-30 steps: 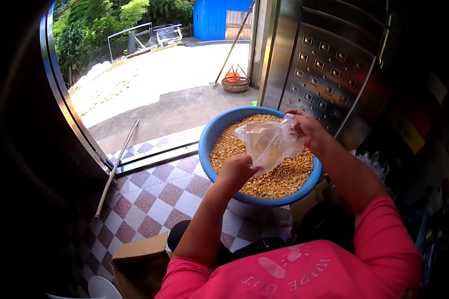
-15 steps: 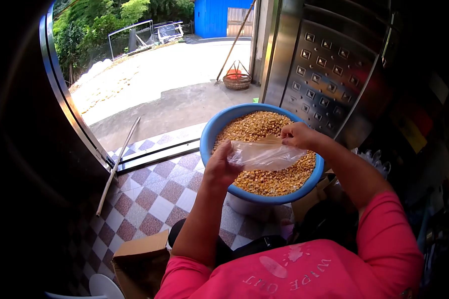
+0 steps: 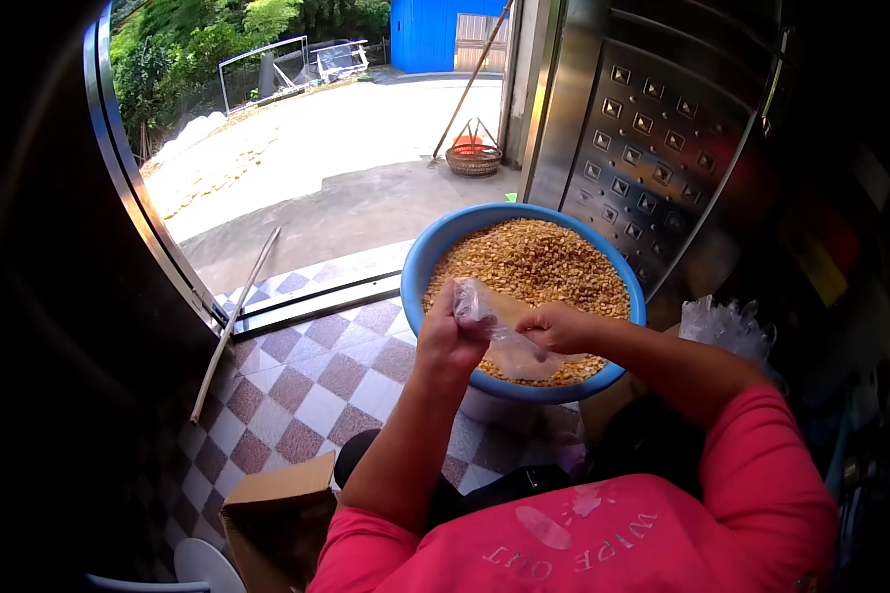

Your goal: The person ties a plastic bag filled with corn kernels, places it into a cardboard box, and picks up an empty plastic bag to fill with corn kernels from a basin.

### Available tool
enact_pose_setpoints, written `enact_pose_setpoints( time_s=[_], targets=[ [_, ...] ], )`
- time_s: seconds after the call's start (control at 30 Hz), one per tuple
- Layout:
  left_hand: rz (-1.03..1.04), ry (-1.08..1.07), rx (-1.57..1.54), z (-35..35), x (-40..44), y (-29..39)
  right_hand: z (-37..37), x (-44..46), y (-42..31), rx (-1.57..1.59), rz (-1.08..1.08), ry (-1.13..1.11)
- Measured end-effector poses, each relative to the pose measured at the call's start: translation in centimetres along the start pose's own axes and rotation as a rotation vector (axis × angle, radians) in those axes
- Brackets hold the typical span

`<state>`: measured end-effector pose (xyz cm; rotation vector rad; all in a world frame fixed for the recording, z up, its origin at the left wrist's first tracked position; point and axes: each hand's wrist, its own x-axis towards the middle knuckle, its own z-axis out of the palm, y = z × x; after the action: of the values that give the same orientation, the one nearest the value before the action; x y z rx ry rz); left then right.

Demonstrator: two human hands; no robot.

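Note:
A clear plastic bag (image 3: 509, 346) is stretched between my two hands above a blue basin (image 3: 417, 259). Closed on the bag's left end, my left hand (image 3: 450, 334) is over the basin's left rim. My right hand (image 3: 556, 328) has its fingers closed on the bag's other side, close to the middle of the basin. Under the bag, yellow corn kernels (image 3: 534, 252) fill the basin nearly to the rim. The bag looks thin and crumpled, and I see nothing inside it.
An open metal door (image 3: 643, 148) stands beyond the basin on the right. A cardboard box (image 3: 277, 484) is on the checkered floor at lower left. A long stick (image 3: 235, 321) lies across the doorway's left side. Outside is a wicker basket (image 3: 474, 158). Clear plastic items (image 3: 722, 331) sit at right.
My right hand has moved down and left, closer to my left hand. The bag, earlier spread flat and wide, is now bunched and slants downward to the right.

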<state>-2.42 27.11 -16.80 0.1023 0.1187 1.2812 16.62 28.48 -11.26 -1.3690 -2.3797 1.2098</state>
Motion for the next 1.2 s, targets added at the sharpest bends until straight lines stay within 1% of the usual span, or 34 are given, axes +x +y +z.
enact_pose_setpoints(
  time_s=[0.07,0.1,0.17,0.2,0.27,0.3,0.33,0.37,0.4,0.43,0.47,0.5,0.57,0.6,0.63,0.7,0.73,0.8,0.83,0.87,0.9,0.93,0.97,1.0,1.03,1.1,1.13,1.17,1.2],
  targets=[
    [0.136,-0.071,0.11,-0.9,0.1,1.1,-0.2,-0.9,-0.1,-0.242,0.048,-0.154],
    [0.134,-0.069,0.11,-1.0,0.2,1.6,-0.3,-1.2,-0.5,-0.24,0.051,-0.155],
    [0.157,0.05,0.038,-1.0,0.5,2.5,-0.8,-1.6,-1.2,-0.511,-0.044,-0.252],
    [0.156,0.051,0.039,-1.0,0.4,2.9,-1.0,-2.0,-1.6,-0.509,-0.043,-0.252],
    [0.123,0.023,0.071,-1.1,0.2,3.5,-1.3,-2.6,-2.2,-0.586,-0.213,-0.287],
    [0.106,0.009,0.087,-1.0,0.1,3.6,-1.5,-2.4,-1.6,-0.585,-0.213,-0.289],
    [0.131,0.087,0.097,-0.2,-0.2,3.5,-1.7,-2.1,-0.6,-0.668,-0.246,-0.284],
    [0.13,0.088,0.098,-0.5,-0.2,3.4,-1.9,-1.9,-0.1,-0.751,-0.278,-0.277],
    [0.102,0.068,0.127,-1.0,-0.1,3.4,-2.2,-2.1,-0.7,-0.748,-0.277,-0.275],
    [0.074,0.048,0.155,-1.2,-0.1,3.2,-2.6,-2.5,-1.9,-0.836,-0.245,-0.287],
    [0.071,0.05,0.157,-1.1,0.1,3.1,-2.9,-2.6,-2.6,-0.923,-0.212,-0.301],
    [0.081,0.079,0.185,-0.9,0.3,3.0,-3.1,-2.2,-2.5,-0.919,-0.211,-0.3],
    [0.089,0.109,0.214,-0.4,0.4,2.7,-3.5,-1.3,-2.2,-1.005,-0.178,-0.133],
    [0.1,0.133,0.232,0.0,0.2,2.5,-3.7,-1.1,-3.2,-0.91,-0.143,-0.09],
    [0.112,0.157,0.25,0.2,0.1,2.4,-3.5,-0.3,-2.9,-0.909,-0.143,-0.09],
    [0.089,0.152,0.241,-0.3,0.6,1.7,-2.6,2.0,-1.1,-0.519,-0.251,-0.035],
    [0.066,0.147,0.232,-0.6,0.9,1.5,-1.9,2.7,-0.9,-0.516,-0.252,-0.034],
    [0.077,0.153,0.257,-1.4,0.7,1.4,0.0,3.7,-0.7,-0.409,-0.328,0.134],
    [0.088,0.156,0.278,-1.3,0.7,1.4,0.8,4.2,-0.7,-0.405,-0.327,0.143],
    [0.115,0.218,0.265,-0.9,1.0,1.0,1.6,4.7,-0.8,-0.454,-0.447,0.165],
    [0.107,0.216,0.272,-0.4,0.7,1.0,2.1,5.1,-0.8,-0.505,-0.565,0.185],
    [0.134,0.166,0.459,0.1,0.1,1.3,2.3,5.6,-0.7,-0.5,-0.558,0.192],
    [0.16,0.111,0.647,0.3,-0.2,1.3,2.4,6.0,-0.5,-0.43,-0.55,0.15],
    [0.259,0.195,0.903,0.2,-0.4,1.1,2.4,6.4,-0.2,-0.361,-0.544,0.11],
    [0.252,0.19,0.909,-0.4,-0.4,1.2,2.3,6.6,0.4,-0.358,-0.54,0.118],
    [0.409,0.043,1.383,-1.5,-0.1,1.4,2.3,6.8,1.3,-0.236,-0.528,0.09],
    [0.448,0.05,1.428,-1.6,0.0,1.4,2.3,6.8,1.6,-0.234,-0.525,0.093],
    [0.443,0.048,1.43,-1.5,-0.1,1.7,2.3,6.8,1.9,-0.213,-0.609,0.098],
    [0.311,0.094,1.171,-0.8,-0.6,2.1,2.1,6.5,1.9,-0.192,-0.692,0.105]
  ],
)
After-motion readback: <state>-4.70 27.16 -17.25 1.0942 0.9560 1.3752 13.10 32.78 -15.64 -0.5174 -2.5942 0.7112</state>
